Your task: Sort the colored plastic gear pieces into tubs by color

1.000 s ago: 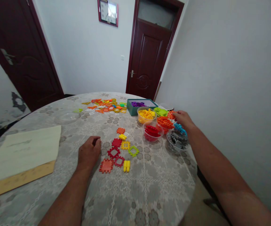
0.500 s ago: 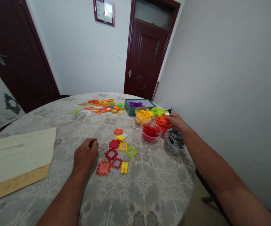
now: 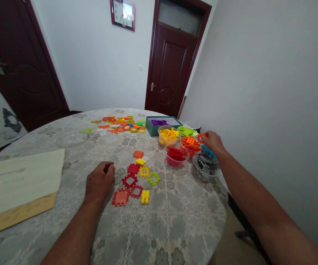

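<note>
My right hand (image 3: 213, 142) is above the back right of the table, its fingers closed on an orange plastic building piece (image 3: 202, 137). Just left of it is a clear bowl of orange pieces (image 3: 190, 144). Below the hand are blue pieces (image 3: 208, 150) and a bowl of grey pieces (image 3: 206, 164). My left hand (image 3: 99, 180) rests on the tablecloth with fingers curled in, and nothing shows in it. Beside it lie red toothed frames (image 3: 129, 181), a salmon square (image 3: 120, 197), a yellow window piece (image 3: 144, 171), a lime frame (image 3: 154, 178) and a yellow double-tube piece (image 3: 145, 197).
Bowls of red (image 3: 176, 154) and yellow pieces (image 3: 169, 136) stand by a green box (image 3: 152, 129) with purple pieces. Farther back spreads a pile of mixed pieces (image 3: 120, 124). Paper (image 3: 23, 180) on a board lies at left, near a clear lid (image 3: 73, 139).
My right hand has lifted slightly back and right from the orange bowl, with an orange piece in its fingers. Blue pieces now show below it. My left hand stays put.
</note>
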`<state>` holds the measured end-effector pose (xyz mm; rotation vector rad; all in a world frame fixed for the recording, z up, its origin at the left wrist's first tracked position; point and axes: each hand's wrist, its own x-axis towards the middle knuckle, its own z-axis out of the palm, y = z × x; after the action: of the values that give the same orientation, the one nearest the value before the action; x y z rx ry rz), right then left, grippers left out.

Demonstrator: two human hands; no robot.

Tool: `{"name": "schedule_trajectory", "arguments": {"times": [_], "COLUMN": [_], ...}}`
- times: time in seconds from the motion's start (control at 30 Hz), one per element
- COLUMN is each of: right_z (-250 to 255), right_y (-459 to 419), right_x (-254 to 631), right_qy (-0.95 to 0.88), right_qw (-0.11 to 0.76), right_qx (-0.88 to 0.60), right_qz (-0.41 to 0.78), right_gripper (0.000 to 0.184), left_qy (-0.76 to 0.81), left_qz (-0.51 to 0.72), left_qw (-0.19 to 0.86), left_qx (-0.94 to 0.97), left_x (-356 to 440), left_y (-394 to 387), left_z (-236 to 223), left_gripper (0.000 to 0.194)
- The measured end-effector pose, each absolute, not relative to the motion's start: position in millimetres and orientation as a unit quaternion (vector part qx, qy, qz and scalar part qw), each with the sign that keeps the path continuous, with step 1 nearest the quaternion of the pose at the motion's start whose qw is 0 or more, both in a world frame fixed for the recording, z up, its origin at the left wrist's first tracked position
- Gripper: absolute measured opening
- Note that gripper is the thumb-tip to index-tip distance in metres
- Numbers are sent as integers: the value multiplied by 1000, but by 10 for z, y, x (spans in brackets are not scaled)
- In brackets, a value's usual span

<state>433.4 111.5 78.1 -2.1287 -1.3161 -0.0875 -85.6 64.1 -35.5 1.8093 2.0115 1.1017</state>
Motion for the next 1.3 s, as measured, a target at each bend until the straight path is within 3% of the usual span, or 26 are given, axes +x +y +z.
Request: {"name": "schedule_trajectory", "arguments": {"times": [0.13, 0.23, 0.47, 1.03, 1.2, 1.3], "right_z": [692, 669, 730, 742, 860, 821], "right_y": [1079, 1074, 1039, 844, 529, 267], "right_x": [4157, 4089, 4212, 4276, 3885, 3425], "right_qy": [-555, -585, -596, -559, -552, -626], "right_qw": [160, 141, 191, 217, 373, 420], "right_qx": [-804, -791, -780, -800, -740, -655], "right_qz": [-141, -113, -19, -34, -97, -42], "right_gripper": [34, 35, 35, 36, 35, 30], "left_qy": [686, 683, 680, 688, 677, 667], "left_qz": [373, 373, 372, 370, 381, 376], "left_qw": [107, 114, 112, 114, 115, 119], "left_qx": [616, 618, 621, 614, 619, 633], "left_x": [-861, -859, -864, -849, -797, -753], "left_y": [644, 642, 648, 639, 595, 571], "left_z": [-350, -342, -353, -332, -304, -290], "left_gripper": [36, 37, 37, 34, 34, 33]}}
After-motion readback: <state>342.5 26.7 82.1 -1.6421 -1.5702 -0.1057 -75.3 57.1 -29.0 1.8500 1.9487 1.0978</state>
